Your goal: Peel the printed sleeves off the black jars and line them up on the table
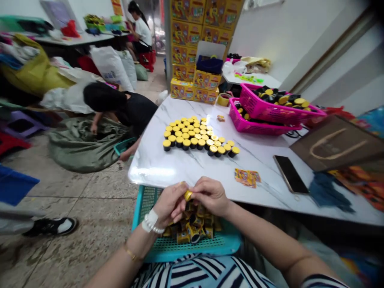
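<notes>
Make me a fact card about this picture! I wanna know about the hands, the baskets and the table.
Left hand: pinching a small yellow piece
Right hand: fingers on the same piece
Under the hands: a teal basket holding yellow and black pieces
On the white table: black tubs with yellow tops, orange printed packets, a phone
Table's right side: two stacked pink baskets, both holding things
Table's far end: stacked printed boxes
Nearby: a person in dark clothes, bending by a green sack

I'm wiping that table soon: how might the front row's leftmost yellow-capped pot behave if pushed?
The yellow-capped pot may roll if toppled, its sides being round. Standing crowded, it would likely nudge the neighbouring pots.
</notes>
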### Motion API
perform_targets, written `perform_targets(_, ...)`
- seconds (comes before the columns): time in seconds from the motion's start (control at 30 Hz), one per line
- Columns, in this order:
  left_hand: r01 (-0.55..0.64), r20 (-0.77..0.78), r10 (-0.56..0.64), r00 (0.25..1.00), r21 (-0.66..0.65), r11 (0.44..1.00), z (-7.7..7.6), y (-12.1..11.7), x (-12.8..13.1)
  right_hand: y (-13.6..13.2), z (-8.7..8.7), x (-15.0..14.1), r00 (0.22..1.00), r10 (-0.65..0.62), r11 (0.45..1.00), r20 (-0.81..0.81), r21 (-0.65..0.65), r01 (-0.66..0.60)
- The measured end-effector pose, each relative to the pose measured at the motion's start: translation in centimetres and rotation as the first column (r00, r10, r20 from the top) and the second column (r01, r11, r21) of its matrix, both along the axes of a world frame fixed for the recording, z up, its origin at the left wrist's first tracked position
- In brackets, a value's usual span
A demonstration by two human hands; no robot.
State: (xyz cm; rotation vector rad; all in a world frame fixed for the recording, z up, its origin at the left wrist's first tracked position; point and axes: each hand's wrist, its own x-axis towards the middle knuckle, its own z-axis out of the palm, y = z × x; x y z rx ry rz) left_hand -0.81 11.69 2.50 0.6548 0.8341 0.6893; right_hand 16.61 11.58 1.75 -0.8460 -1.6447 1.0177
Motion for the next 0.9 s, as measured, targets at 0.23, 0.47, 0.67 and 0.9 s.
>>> perform_targets(0.23,0.263,-0.650,0.110,0.752,0.448,0.854,-2.1,-2.6,-2.4,-2.4,0.9,8.2,0.633,-0.665,0.747,0.397,0.379,0.547)
perform_targets(0.47,0.416,-0.708,0.347,0.615,0.666,0.620,-1.2,-2.3,-1.6,-0.3,-2.1,16.1,0.232,-0.745,0.612,0.626,0.503,0.610)
perform_targets(0.67,0.180,-0.529,0.314,0.788,0.686,0.705,1.1,-0.6,2.1,-0.6,-1.3,13.3,0.215,-0.823,0.537,0.526,0.598,0.595)
perform_targets(0.9,-0.035,-0.297,0.214,0.930,0.511,0.859,1.7,1.9,5.3,-1.0,1.0,3.1,0.503,-0.808,0.569,0.307,0.626,0.533)
